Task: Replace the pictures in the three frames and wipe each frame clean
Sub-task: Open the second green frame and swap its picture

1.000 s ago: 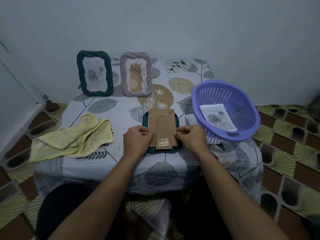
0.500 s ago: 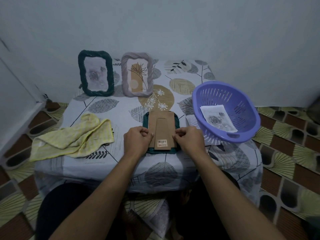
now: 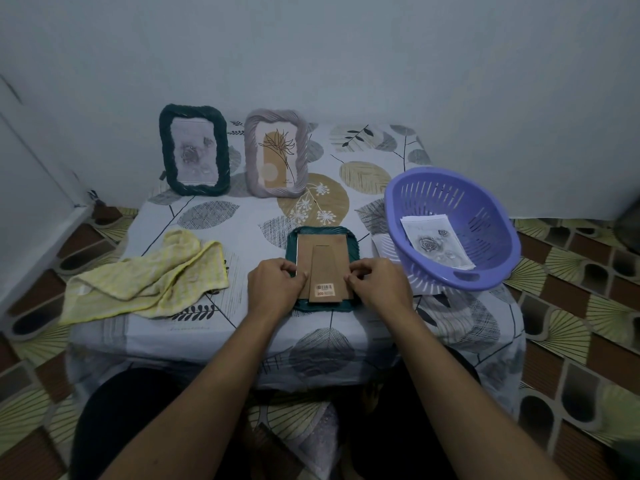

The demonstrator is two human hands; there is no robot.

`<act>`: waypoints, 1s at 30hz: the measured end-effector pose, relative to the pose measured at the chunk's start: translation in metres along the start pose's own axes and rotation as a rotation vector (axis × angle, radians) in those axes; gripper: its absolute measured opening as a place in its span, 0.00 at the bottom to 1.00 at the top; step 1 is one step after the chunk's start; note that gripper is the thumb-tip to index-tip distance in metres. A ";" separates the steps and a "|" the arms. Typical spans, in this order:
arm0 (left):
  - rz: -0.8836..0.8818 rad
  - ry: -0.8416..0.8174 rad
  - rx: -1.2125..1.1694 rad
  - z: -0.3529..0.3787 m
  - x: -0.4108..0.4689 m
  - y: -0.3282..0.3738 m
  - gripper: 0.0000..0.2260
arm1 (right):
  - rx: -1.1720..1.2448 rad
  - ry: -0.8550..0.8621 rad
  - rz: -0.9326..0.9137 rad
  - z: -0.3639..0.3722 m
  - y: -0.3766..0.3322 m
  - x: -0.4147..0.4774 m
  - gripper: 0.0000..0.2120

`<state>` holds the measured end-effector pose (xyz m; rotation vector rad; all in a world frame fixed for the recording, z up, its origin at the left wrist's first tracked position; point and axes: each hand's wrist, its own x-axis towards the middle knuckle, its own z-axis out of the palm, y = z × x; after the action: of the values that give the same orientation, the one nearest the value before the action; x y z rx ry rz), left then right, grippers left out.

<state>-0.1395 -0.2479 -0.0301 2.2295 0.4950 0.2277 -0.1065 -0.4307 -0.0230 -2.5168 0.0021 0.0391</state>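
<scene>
A dark green frame (image 3: 352, 241) lies face down near the table's front edge, its brown cardboard back (image 3: 322, 258) with a barcode sticker facing up. My left hand (image 3: 275, 287) pinches the left edge of the cardboard back. On the right edge, the curled fingers of my right hand (image 3: 379, 285) pinch it too. At the back stand a second dark green frame (image 3: 194, 150) with a grey rose picture and a grey frame (image 3: 276, 154) with a plant drawing. A yellow cloth (image 3: 149, 282) lies crumpled at the left.
A purple slotted basket (image 3: 453, 230) stands at the right with rose pictures (image 3: 434, 242) inside; a sheet of paper (image 3: 382, 245) pokes out under it. The table carries a leaf-print cloth (image 3: 214, 216). A pale wall is behind, patterned floor tiles around.
Both hands stay at the cardboard back's lower edges. Their fingers have shifted slightly along its sides.
</scene>
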 end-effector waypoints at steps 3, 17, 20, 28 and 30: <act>-0.014 -0.026 0.023 -0.002 0.004 -0.002 0.16 | -0.031 -0.019 -0.010 -0.001 -0.001 0.000 0.14; -0.079 -0.058 0.142 -0.001 0.015 -0.001 0.09 | 0.049 -0.059 -0.036 0.006 0.001 0.008 0.13; -0.038 -0.053 0.194 -0.004 0.016 -0.001 0.09 | 0.011 -0.061 -0.034 0.006 -0.001 0.009 0.16; -0.025 -0.131 0.190 -0.009 0.025 -0.003 0.06 | -0.023 -0.059 -0.249 0.022 -0.024 0.017 0.23; -0.003 -0.160 0.199 -0.011 0.028 -0.004 0.07 | -0.078 -0.119 -0.277 0.028 -0.027 0.021 0.23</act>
<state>-0.1185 -0.2261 -0.0256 2.4159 0.4497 -0.0027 -0.0864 -0.3927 -0.0309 -2.5654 -0.4027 0.0771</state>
